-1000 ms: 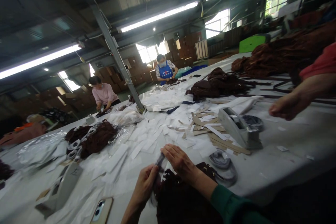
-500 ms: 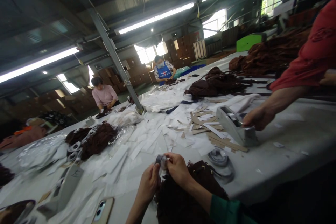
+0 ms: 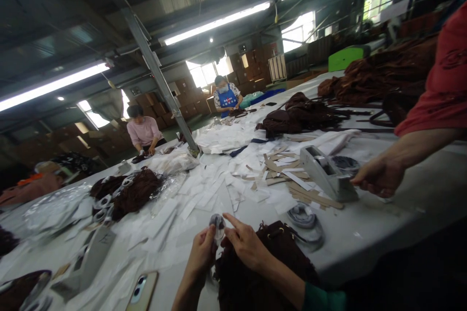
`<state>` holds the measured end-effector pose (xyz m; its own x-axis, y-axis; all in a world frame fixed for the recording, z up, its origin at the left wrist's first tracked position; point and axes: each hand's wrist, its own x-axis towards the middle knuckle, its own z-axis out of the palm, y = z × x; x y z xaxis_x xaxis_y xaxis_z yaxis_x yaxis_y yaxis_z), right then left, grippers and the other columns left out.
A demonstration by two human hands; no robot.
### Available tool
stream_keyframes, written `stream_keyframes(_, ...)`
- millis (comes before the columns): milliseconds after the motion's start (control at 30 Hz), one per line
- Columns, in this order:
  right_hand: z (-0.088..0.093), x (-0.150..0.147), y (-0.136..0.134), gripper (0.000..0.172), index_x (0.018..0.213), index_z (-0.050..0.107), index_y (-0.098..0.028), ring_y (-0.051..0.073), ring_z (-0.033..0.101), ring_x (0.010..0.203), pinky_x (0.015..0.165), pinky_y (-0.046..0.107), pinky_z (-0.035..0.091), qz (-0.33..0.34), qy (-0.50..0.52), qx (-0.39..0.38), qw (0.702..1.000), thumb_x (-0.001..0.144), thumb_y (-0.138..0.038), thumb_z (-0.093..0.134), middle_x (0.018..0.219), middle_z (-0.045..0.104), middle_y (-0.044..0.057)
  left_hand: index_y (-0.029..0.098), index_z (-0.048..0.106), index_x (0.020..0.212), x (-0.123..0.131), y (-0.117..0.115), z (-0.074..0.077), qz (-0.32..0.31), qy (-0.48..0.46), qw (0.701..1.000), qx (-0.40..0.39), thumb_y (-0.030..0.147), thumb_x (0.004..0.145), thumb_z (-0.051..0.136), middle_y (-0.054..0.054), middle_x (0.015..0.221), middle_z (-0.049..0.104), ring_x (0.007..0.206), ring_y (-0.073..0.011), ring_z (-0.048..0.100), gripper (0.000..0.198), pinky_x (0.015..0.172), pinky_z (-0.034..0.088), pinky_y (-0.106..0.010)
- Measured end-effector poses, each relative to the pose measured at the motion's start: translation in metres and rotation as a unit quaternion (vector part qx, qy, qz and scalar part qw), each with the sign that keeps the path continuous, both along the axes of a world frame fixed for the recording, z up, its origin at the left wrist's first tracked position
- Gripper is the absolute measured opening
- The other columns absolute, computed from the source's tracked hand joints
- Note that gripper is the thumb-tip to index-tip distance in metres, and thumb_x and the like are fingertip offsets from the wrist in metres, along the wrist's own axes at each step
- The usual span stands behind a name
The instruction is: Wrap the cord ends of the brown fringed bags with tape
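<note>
My left hand (image 3: 200, 252) and my right hand (image 3: 245, 242) meet at the near table edge over a dark brown fabric bag (image 3: 262, 267). Both pinch a small wrapped piece (image 3: 218, 223) that sticks up from the bag. The left fingers curl around its left side. My right thumb and fingers press on its right side, with the index finger stretched out. My green sleeve (image 3: 321, 299) shows at the bottom.
A co-worker's hand (image 3: 377, 177) in a red sleeve pulls at a grey tape dispenser (image 3: 328, 180) on the right. Tape rolls (image 3: 305, 218), white paper slips (image 3: 207, 194), brown bag piles (image 3: 302, 114) and a phone (image 3: 141, 291) lie on the white table (image 3: 379, 233). Two people stand far back.
My hands shifted slightly left and my right index finger straightened over the wrapped piece. The co-worker's hand moved from on top of the dispenser to its right end.
</note>
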<state>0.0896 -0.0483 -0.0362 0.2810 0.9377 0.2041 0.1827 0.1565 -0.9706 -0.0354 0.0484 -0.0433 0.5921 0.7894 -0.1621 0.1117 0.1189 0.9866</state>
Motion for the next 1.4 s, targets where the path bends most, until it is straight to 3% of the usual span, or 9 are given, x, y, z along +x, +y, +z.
stream_keyframes(100, -0.006, -0.004, -0.006, 0.042, 0.133, 0.045, -0.022, 0.018, 0.065, 0.079, 0.076, 0.029, 0.049, -0.055, -0.212, 0.049, 0.975, 0.091, -0.019, 0.046, 0.086, 0.070, 0.003, 0.019, 0.046, 0.068, -0.001, -0.002, 0.002, 0.018, -0.013, 0.998, -0.055, 0.071, 0.067, 0.063, 0.013, 0.040, 0.029, 0.033, -0.0029, 0.017, 0.054, 0.034, 0.010, -0.018)
stream_keyframes(200, -0.015, -0.006, -0.006, 0.022, 0.109, 0.061, -0.023, 0.020, 0.063, 0.084, 0.077, 0.030, 0.047, -0.074, -0.368, 0.080, 0.923, 0.090, -0.016, 0.052, 0.088, 0.067, 0.005, 0.019, 0.048, 0.070, -0.001, -0.007, 0.003, -0.016, -0.022, 0.998, -0.063, 0.067, 0.070, 0.064, 0.013, 0.040, 0.030, 0.032, -0.0024, 0.018, 0.051, 0.033, 0.010, -0.017)
stream_keyframes(333, -0.019, -0.004, -0.004, 0.017, 0.101, 0.063, -0.023, 0.017, 0.058, 0.072, 0.067, 0.026, 0.045, -0.104, -0.451, 0.095, 0.881, 0.092, -0.016, 0.050, 0.077, 0.061, 0.002, 0.018, 0.049, 0.070, 0.001, -0.011, 0.000, -0.030, -0.016, 0.998, -0.054, 0.067, 0.071, 0.063, 0.013, 0.040, 0.030, 0.032, -0.0023, 0.018, 0.050, 0.033, 0.011, -0.017)
stream_keyframes(433, -0.019, -0.001, -0.004, 0.018, 0.099, 0.064, -0.023, 0.017, 0.058, 0.076, 0.069, 0.026, 0.046, -0.103, -0.446, 0.089, 0.885, 0.091, -0.013, 0.051, 0.080, 0.061, 0.003, 0.017, 0.051, 0.071, -0.001, -0.007, -0.001, -0.015, 0.008, 1.000, -0.014, 0.068, 0.071, 0.061, 0.012, 0.040, 0.033, 0.032, -0.0030, 0.022, 0.052, 0.033, 0.014, -0.017)
stream_keyframes(667, -0.019, -0.004, -0.007, 0.014, 0.081, 0.065, -0.020, 0.020, 0.057, 0.100, 0.087, 0.031, 0.048, -0.119, -0.315, 0.062, 0.939, 0.089, -0.019, 0.054, 0.117, 0.055, 0.009, 0.011, 0.066, 0.092, -0.022, 0.003, 0.007, -0.066, -0.026, 0.997, 0.015, 0.051, 0.073, 0.072, 0.005, 0.056, 0.052, 0.047, -0.0057, 0.043, 0.044, 0.045, 0.034, -0.016)
stream_keyframes(933, -0.016, -0.016, 0.010, 0.020, 0.064, 0.065, -0.017, 0.019, 0.055, 0.085, 0.077, 0.031, 0.039, -0.139, -0.124, -0.033, 0.982, 0.081, -0.018, 0.056, 0.090, 0.058, 0.006, 0.011, 0.071, 0.096, -0.008, -0.010, 0.005, -0.002, -0.080, 0.996, -0.049, 0.051, 0.069, 0.075, 0.004, 0.054, 0.053, 0.043, -0.0046, 0.039, 0.048, 0.042, 0.033, -0.016)
stream_keyframes(1167, -0.037, -0.019, 0.033, 0.028, 0.046, 0.049, -0.017, 0.011, 0.041, 0.049, 0.053, 0.026, 0.029, -0.162, 0.094, -0.090, 0.978, 0.073, -0.019, 0.050, 0.047, 0.042, -0.003, 0.012, 0.069, 0.093, 0.000, -0.015, -0.002, 0.022, 0.013, 0.995, 0.097, 0.059, 0.078, 0.060, 0.003, 0.051, 0.051, 0.043, -0.0108, 0.042, 0.050, 0.044, 0.032, -0.022)
stream_keyframes(1300, -0.052, -0.025, 0.036, 0.019, 0.050, 0.053, -0.017, 0.010, 0.039, 0.046, 0.048, 0.024, 0.028, -0.154, 0.231, -0.100, 0.955, 0.068, -0.021, 0.048, 0.046, 0.044, -0.004, 0.015, 0.065, 0.103, 0.005, -0.029, 0.000, 0.038, 0.196, 0.924, 0.326, 0.045, 0.093, 0.037, -0.013, 0.083, 0.069, 0.074, -0.0258, 0.062, 0.042, 0.062, 0.037, -0.031)
stream_keyframes(1400, -0.056, -0.029, 0.033, 0.014, 0.049, 0.050, -0.017, 0.008, 0.036, 0.044, 0.046, 0.023, 0.025, -0.151, 0.319, -0.093, 0.931, 0.063, -0.018, 0.047, 0.046, 0.043, -0.004, 0.014, 0.061, 0.110, 0.011, -0.043, 0.004, 0.016, 0.356, 0.844, 0.401, 0.034, 0.096, 0.025, -0.016, 0.079, 0.070, 0.074, -0.0315, 0.064, 0.044, 0.060, 0.030, -0.033)
